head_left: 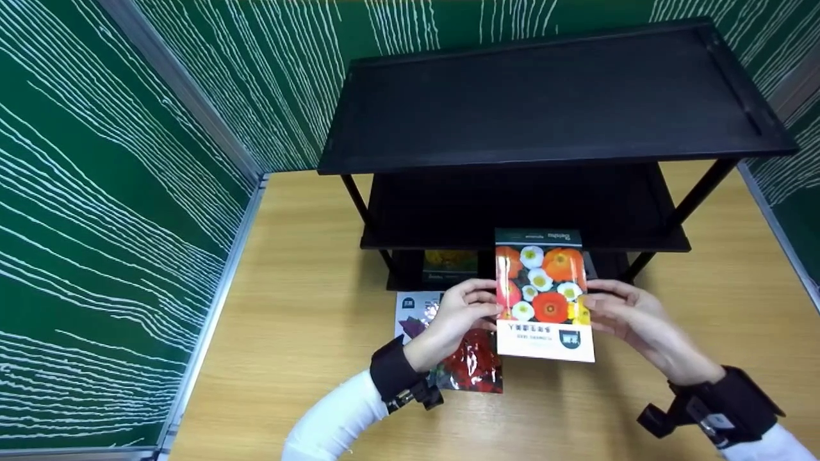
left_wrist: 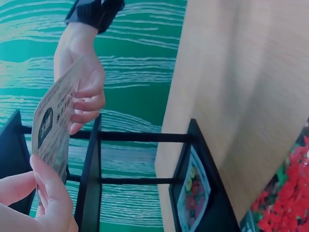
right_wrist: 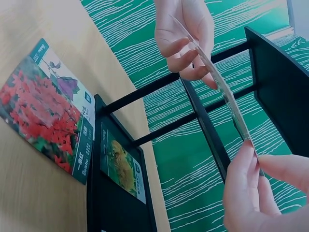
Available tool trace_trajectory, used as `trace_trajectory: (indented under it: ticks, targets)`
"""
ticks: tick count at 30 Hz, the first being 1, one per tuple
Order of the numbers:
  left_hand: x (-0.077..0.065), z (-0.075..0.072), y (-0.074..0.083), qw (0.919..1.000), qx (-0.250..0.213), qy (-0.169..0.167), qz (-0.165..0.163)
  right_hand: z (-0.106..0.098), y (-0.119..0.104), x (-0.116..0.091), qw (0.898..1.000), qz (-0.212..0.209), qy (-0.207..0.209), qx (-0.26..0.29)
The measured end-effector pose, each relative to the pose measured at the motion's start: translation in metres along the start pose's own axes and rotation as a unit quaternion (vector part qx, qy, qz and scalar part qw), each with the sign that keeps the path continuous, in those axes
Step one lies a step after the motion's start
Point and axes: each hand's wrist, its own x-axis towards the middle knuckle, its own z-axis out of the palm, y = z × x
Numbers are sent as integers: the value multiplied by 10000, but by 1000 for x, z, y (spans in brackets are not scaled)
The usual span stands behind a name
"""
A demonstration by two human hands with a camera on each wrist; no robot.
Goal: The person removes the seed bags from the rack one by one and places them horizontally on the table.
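Note:
A seed packet (head_left: 544,291) with orange, red and white poppies is held level in front of the black rack's middle shelf. My left hand (head_left: 460,314) pinches its left edge between thumb and fingers. On the opposite edge, my right hand (head_left: 628,320) pinches it too. Both wrist views show the packet nearly edge-on, with the left hand (right_wrist: 186,43) and right hand (left_wrist: 82,94) facing each other across it. Below the left hand on the table lie a packet with red flowers (head_left: 471,368) and one with a purple flower (head_left: 413,323), overlapping.
The black three-tier rack (head_left: 551,96) stands against the green, white-streaked wall (head_left: 295,70). On its lowest shelf lie a yellow-flower packet (right_wrist: 123,166) and another packet (left_wrist: 194,195), mostly hidden from the head view. Slim posts (head_left: 701,192) join the shelves. Wooden tabletop (head_left: 295,307) surrounds the rack.

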Motion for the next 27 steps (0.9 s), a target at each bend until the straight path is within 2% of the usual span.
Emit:
trace_trajectory:
  ticks: [16, 27]
  targets:
    - [-3, -7, -15, 9998, 178, 19, -51, -1, 19, 0, 9985, 125, 384, -361]
    - [-5, -10, -29, 9994, 314, 123, -40, -4, 32, 1, 9983, 104, 305, -481]
